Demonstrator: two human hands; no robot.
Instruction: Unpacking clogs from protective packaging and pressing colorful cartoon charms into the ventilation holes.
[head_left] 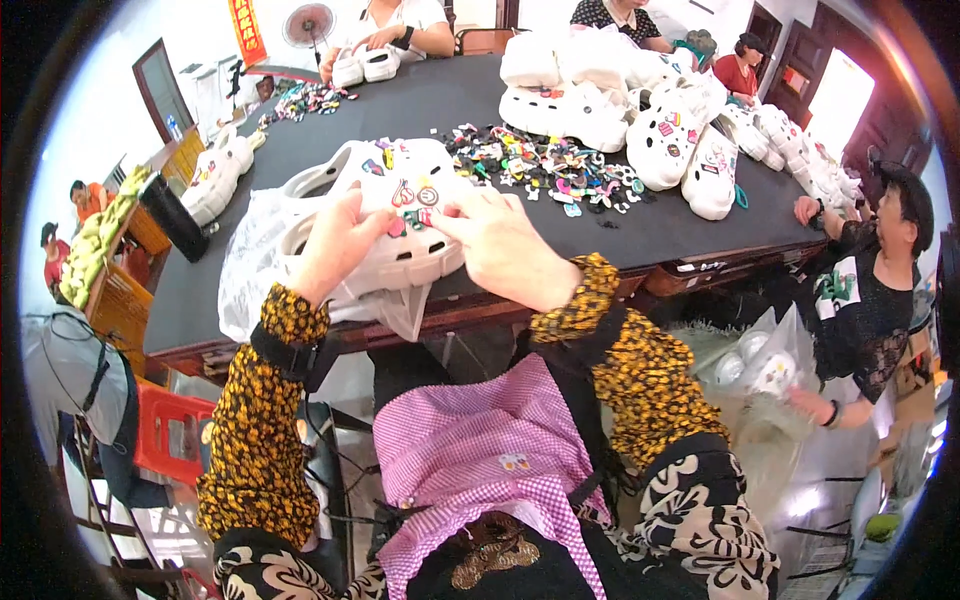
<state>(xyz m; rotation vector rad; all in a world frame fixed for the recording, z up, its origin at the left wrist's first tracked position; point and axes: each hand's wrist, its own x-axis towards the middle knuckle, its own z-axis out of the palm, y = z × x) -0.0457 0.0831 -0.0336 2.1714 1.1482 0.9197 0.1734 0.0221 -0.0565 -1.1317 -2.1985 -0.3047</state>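
A pair of white foam clogs (408, 262) lies in front of me on the table, partly over a clear plastic bag (250, 265). Several colourful charms sit on the clogs' perforated tops, among them a red-and-white baseball charm (403, 192). My left hand (340, 245) is closed at the nearer clog, thumb and finger at a small pink charm (397, 228). From the right, my right hand (512, 250) pinches a green-and-red charm (420, 217) against the same clog. The fingertips of both hands nearly meet; how far the charms are seated in the holes is hidden.
Loose charms (545, 170) are heaped just beyond the clogs on the dark table (400, 100). White clogs (665, 130) are piled at the right, and another pair (218, 175) lies left beside a black cylinder (172, 215). A person (870, 270) holds a bag at the right.
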